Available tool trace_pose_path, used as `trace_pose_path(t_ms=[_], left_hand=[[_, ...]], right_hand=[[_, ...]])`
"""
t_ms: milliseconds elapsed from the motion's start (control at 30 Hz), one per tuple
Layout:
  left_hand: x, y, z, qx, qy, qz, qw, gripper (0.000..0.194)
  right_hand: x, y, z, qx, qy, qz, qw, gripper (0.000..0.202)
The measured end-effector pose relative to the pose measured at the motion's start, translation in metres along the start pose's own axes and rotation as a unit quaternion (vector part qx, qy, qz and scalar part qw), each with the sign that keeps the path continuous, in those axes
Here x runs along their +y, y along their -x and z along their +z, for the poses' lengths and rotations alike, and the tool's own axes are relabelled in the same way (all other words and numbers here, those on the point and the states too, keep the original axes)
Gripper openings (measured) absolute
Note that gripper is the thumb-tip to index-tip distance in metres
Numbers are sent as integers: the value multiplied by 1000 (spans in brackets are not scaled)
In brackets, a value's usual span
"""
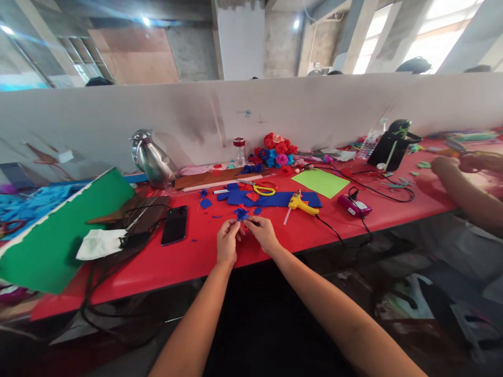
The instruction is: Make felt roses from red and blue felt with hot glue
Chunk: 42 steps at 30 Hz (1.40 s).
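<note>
Between my two hands, just above the red table (pixel 204 256), is a small blue flower (pixel 241 213) with pointed petals. My left hand (pixel 228 238) pinches it from the left, fingers closed. From the right, my right hand (pixel 262 231) grips its lower edge between thumb and fingers. Beyond the hands lie a strip of blue foam sheet (pixel 281 198), a small red piece (pixel 252 196) and yellow-handled scissors (pixel 264 190). A yellow glue gun (pixel 302 203) rests to the right, its nozzle toward me. Blue scraps (pixel 205 203) are scattered at the left.
A phone (pixel 175 225), a steel jug (pixel 153 159) and a green board (pixel 70 230) stand or lie at left. Finished-looking flowers (pixel 275 151) are heaped at the back. A lime sheet (pixel 320 181), purple power socket (pixel 354 205) and cables lie rightward. Another person's arm (pixel 467 193) reaches in.
</note>
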<state>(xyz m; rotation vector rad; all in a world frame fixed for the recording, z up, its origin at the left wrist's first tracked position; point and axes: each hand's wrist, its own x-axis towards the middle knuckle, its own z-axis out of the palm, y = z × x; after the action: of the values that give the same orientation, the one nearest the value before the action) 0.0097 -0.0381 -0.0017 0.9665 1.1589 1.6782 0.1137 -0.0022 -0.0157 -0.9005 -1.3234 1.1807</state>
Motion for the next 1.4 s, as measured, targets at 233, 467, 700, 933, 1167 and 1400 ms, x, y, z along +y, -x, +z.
trace_pose_path(t_ms=[233, 467, 700, 933, 1167, 1400], left_hand=[[2, 2, 1, -11, -16, 5, 1000, 17], [1, 2, 1, -12, -29, 7, 999, 17], [0, 2, 1, -15, -51, 5, 999, 19], [-4, 2, 0, -22, -77, 9, 997, 21], [-4, 3, -1, -40, -100, 24, 994, 21], [-3, 5, 0, -46, -102, 26, 993, 19]], right_hand=[[0, 0, 1, 24, -44, 7, 999, 18], [-2, 1, 2, 40, -57, 13, 997, 20], [-5, 2, 2, 51, -53, 17, 997, 21], [-8, 3, 3, 58, -37, 16, 998, 22], [-9, 3, 4, 71, -15, 17, 997, 21], [-8, 4, 3, 75, -6, 11, 997, 23]])
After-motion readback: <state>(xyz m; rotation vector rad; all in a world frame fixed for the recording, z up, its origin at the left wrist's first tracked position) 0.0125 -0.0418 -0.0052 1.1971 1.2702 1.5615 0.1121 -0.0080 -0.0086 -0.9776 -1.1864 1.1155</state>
